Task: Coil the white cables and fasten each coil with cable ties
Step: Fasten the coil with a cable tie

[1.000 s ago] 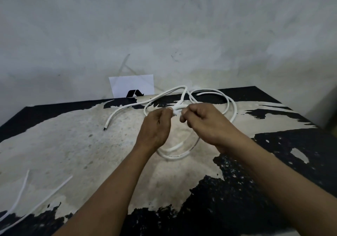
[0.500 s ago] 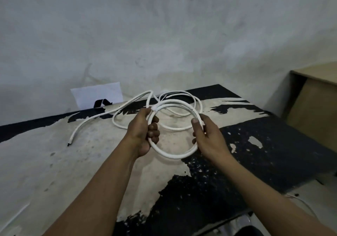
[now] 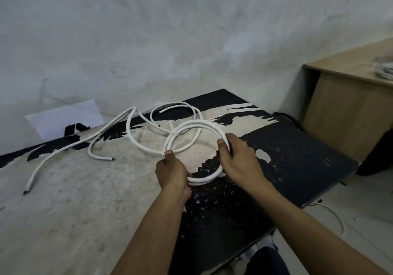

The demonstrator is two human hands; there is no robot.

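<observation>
**A:** Head view, the only one. Whereabouts of the coil (image 3: 204, 180)?

**B:** Held just above the table (image 3: 85, 200), over its right half, at the edge between pale and black surface.

**A:** Grips?

**B:** Both firm. On the near-left arc, left hand (image 3: 172, 172), thumb pressed onto the cable. On the right arc, right hand (image 3: 238, 159), fingers curled over both turns.

**A:** Tied yet?

**B:** Hard to say. Small white band at the far-left crossing, maybe a tie, too small to confirm.

**A:** Remaining work?

**B:** Plenty, by the look of it. Across the table's left and far parts, loose cables (image 3: 128, 126), unwound, ends bare, exact count unclear. No spare ties spotted on the table.

**A:** Anything beyond the table?

**B:** To its right, a desk (image 3: 350, 108) with a white bundle (image 3: 385, 70) on top. Possibly finished coils, too blurred to tell.

**A:** Verdict?

**B:** Probably one coil formed, fastening unconfirmed, and the loose lengths not yet wound or tied.
</observation>
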